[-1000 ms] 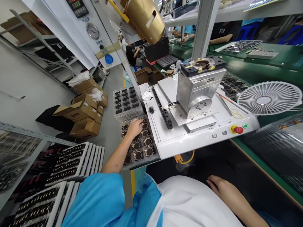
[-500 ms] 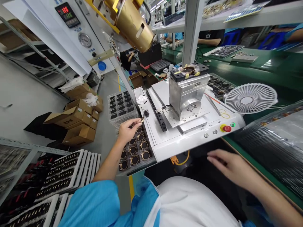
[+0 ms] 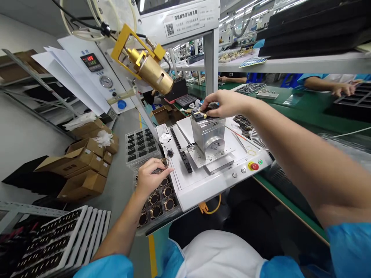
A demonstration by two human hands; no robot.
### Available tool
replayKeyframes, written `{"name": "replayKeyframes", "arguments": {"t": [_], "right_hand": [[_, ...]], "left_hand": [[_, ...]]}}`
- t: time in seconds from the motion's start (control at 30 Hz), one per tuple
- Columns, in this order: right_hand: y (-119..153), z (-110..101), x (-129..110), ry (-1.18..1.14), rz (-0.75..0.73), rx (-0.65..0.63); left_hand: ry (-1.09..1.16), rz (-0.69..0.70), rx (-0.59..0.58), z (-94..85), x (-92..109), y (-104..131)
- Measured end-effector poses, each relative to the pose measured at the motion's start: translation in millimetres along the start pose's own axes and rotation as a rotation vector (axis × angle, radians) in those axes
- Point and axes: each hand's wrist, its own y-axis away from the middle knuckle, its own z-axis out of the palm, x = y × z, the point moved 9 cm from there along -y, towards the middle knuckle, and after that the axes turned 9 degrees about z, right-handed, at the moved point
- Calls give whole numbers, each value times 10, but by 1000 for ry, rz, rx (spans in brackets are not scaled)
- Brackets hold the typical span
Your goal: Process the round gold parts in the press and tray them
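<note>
My left hand [image 3: 152, 175] is closed in a pinch on a round, thin-rimmed watch case [image 3: 165, 162], held tilted above the near tray of watch cases [image 3: 155, 211]. That tray holds gold-rimmed rounds with dark middles. Over the top of the metal fixture block [image 3: 207, 139], my right hand [image 3: 223, 104] has its fingers curled down onto the black holder plate [image 3: 198, 115]. The fingers and palm hide whatever lies between them and the round seat of the plate.
A gold cylinder head [image 3: 156, 75] hangs tilted above and left of the fixture. The white machine base [image 3: 199, 189] has a red stop button [image 3: 254, 166] at front right. Stacked black-filled trays [image 3: 141, 144] stand left; a co-worker's hand [image 3: 343, 88] is at far right.
My right hand has risen from beside the machine's front right onto the fixture top. The left hand still pinches its piece, now with more of the ring showing. The camera view has shifted.
</note>
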Motion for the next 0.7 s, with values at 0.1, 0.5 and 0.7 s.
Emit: {"name": "replayKeyframes", "arguments": {"t": [0.1, 0.5, 0.7], "right_hand": [[-88, -66, 33, -106, -24, 7], [1173, -97, 354, -804, 48, 472], [2069, 232, 567, -873, 209, 440]], "left_hand": [[33, 15, -27, -62, 45, -138], [25, 208, -313, 816, 286, -1920], [12, 157, -487, 1257, 341, -2359]]}}
